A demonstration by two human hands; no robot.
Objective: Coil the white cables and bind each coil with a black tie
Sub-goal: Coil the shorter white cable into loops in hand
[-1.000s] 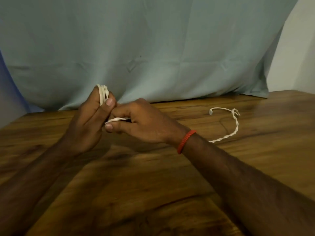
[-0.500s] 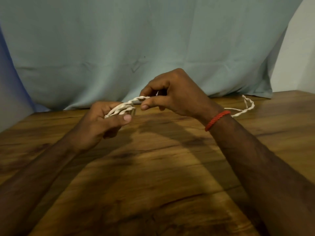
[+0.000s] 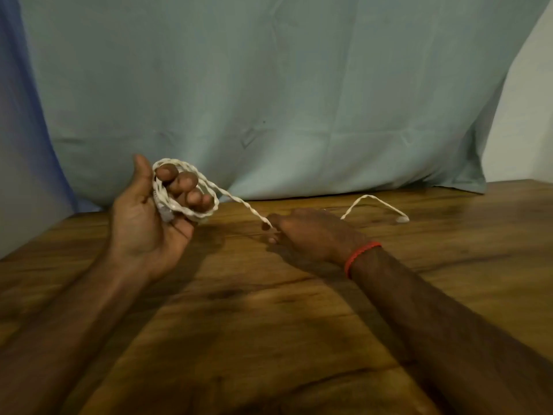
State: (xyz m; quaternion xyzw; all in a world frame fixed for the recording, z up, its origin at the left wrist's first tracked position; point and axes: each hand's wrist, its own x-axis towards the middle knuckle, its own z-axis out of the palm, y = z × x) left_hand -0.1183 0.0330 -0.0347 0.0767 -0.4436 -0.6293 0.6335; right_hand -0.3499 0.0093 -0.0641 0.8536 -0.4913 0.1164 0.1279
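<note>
A twisted white cable is partly wound in loops around the curled fingers of my left hand, held palm up above the wooden table. From the coil the cable slopes down to my right hand, which pinches it low over the table. Beyond my right hand the free tail arches up and ends in a small white plug lying on the table. No black tie is in view.
A pale green cloth hangs behind the table's far edge. A white wall shows at the right. A red thread band circles my right wrist.
My left hand turned palm up and rose, the loops now round its fingers. My right hand dropped from above the coil to the table, sliding along the cable. The tail is shorter.
</note>
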